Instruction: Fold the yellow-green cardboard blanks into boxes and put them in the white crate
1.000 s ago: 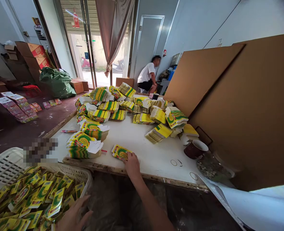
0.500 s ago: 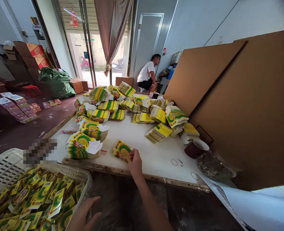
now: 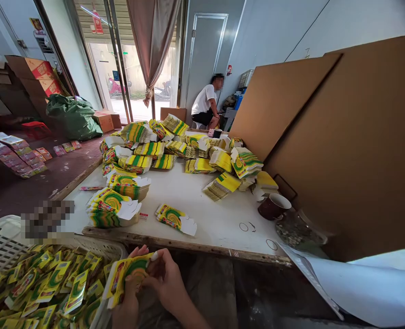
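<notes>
Between both hands, in front of the table edge, is a yellow and green printed carton (image 3: 118, 276). My right hand (image 3: 170, 281) pinches its right end between thumb and fingers. My left hand (image 3: 129, 292) is behind and below the carton, its thumb across the printed face and fingertips showing above. A few flat cartons (image 3: 171, 217) lie in a small stack on the table beyond my hands. To their left stand thicker stacks of flat cartons (image 3: 111, 208). The white plastic basket (image 3: 120, 249) at lower left holds many filled-looking small cartons (image 3: 56, 278).
More carton bundles (image 3: 151, 148) are heaped across the back of the white table (image 3: 175, 185). At right stand a dark mug (image 3: 273, 208), a clear container (image 3: 300, 233) and tall cardboard sheets (image 3: 346, 151). A person (image 3: 205, 103) sits beyond the table. A green sack (image 3: 74, 116) rests on the floor.
My right hand has lifted a carton off the small stack and brought it down toward me. My left hand has come up from beside the basket to meet it. The view has shifted slightly.
</notes>
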{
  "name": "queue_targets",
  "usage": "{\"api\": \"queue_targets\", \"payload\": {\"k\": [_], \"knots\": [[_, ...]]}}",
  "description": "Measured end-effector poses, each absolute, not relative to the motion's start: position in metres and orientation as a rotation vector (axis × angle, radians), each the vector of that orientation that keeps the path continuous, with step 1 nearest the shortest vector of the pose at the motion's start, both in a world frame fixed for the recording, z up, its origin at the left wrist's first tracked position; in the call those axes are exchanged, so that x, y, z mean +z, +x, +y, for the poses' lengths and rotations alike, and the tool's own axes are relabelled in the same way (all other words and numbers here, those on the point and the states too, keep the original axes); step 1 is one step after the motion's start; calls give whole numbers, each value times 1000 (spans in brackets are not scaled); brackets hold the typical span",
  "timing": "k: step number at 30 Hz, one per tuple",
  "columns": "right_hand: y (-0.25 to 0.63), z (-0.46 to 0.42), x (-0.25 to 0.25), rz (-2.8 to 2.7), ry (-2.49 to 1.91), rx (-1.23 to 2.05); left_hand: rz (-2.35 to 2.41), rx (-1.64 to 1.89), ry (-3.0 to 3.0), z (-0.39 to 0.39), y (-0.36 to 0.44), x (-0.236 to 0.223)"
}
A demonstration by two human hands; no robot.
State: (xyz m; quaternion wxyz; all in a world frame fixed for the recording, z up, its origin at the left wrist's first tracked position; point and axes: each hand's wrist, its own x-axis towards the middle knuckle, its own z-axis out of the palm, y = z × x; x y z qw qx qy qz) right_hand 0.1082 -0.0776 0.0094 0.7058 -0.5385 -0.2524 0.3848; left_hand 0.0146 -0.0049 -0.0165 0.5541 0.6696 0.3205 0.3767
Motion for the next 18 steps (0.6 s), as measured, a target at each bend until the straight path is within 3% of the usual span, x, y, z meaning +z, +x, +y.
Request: {"api": "queue_targets", "payload": {"k": [8, 12, 18], "knots": [[97, -75, 1, -547, -1217, 814, 782, 905, 1488, 1, 4, -43], [97, -80, 0, -603, -1175, 742, 818, 906, 1270, 4, 9, -31], [102, -83, 3, -702, -1044, 964, 764, 923, 850, 1, 19, -8]]}}
